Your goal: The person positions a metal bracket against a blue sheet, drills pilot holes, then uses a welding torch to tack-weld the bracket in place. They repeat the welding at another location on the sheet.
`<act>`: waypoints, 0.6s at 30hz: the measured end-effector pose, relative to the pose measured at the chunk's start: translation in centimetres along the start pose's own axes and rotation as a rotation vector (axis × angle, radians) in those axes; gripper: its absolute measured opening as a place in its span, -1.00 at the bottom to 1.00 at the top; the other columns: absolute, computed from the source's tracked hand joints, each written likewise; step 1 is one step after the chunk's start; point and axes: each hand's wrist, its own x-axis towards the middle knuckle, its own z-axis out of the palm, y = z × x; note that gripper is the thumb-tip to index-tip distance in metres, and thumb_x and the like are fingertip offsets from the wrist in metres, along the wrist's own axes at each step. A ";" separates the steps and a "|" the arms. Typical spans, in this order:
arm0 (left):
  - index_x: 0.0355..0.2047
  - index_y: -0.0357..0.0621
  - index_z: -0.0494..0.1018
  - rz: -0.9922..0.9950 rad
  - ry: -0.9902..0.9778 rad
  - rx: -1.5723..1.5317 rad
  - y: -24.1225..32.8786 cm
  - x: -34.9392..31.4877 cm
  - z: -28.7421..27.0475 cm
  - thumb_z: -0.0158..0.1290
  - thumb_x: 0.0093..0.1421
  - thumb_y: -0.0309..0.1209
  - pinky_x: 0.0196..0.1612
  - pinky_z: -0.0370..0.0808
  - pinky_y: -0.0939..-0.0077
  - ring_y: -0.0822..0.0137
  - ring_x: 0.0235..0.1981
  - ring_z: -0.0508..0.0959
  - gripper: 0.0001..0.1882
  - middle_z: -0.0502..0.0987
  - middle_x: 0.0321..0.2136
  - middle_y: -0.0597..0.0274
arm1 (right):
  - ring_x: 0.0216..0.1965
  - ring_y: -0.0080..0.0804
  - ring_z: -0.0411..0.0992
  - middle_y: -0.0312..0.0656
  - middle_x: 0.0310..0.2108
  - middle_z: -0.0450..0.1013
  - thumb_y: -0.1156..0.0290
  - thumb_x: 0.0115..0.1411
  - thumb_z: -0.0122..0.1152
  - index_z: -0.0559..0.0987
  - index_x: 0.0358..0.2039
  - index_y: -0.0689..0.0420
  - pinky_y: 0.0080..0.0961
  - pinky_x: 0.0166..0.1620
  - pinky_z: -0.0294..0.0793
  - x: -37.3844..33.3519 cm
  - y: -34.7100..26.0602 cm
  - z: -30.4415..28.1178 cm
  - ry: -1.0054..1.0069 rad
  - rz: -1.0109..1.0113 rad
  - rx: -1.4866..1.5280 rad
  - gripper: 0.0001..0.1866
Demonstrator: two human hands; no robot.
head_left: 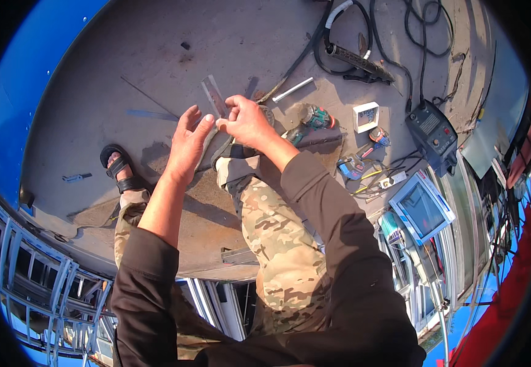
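A short flat grey metal piece (213, 93), seemingly a strip or angle with small marks or holes, stands out beyond my fingers. My right hand (248, 124) is closed around its near end, thumb below and fingers above. Just to the left, my left hand (187, 145) has its thumb and fingers apart. Its thumb tip comes close to the right thumb; whether they touch I cannot tell. A green and black cordless drill (315, 117) lies to the right of my right hand. Beyond it rests a white rod or tube (293, 90).
At right stand a welding machine (432, 134) with black cables, a torch or electrode holder (360, 63), a white open box (366, 116) and a blue-framed screen-like panel (422, 207). A thin rod (149, 96) and a small metal tool (77, 177) lie at left. Blue sheeting (26, 79) borders the far left.
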 end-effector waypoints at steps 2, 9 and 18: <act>0.19 -0.28 0.30 -0.123 -0.051 -0.164 -0.8 -0.2 0.2 -0.01 0.40 -0.19 0.05 0.44 0.44 0.34 -0.03 0.53 -0.50 0.54 -0.05 0.13 | -0.04 -0.26 0.54 0.05 -0.12 0.58 0.22 0.11 0.37 0.44 0.13 0.28 -0.30 0.04 0.48 -3.8 2.2 1.6 -0.262 -0.086 0.069 -0.37; -0.10 -0.22 0.36 -0.037 -0.048 0.190 -2.0 -0.9 -6.5 -0.22 0.35 -0.45 -0.55 0.38 0.52 0.48 -0.61 0.43 -0.79 0.47 -0.55 0.28 | 0.16 -0.03 0.27 0.14 0.12 0.26 0.17 0.04 0.43 0.35 0.12 0.37 -0.21 0.21 0.30 -4.0 14.8 -0.3 0.965 0.555 0.278 -0.25; -0.18 -0.22 0.49 -0.082 0.047 0.377 0.4 -3.8 -23.1 -0.25 0.43 0.14 -0.62 0.28 0.57 0.49 -0.68 0.36 -0.37 0.44 -0.62 0.28 | 0.12 -0.19 0.36 0.15 0.12 0.34 0.27 -0.06 0.55 0.22 0.18 0.46 -0.31 0.15 0.36 -4.5 19.7 -3.5 0.954 0.562 0.405 -0.08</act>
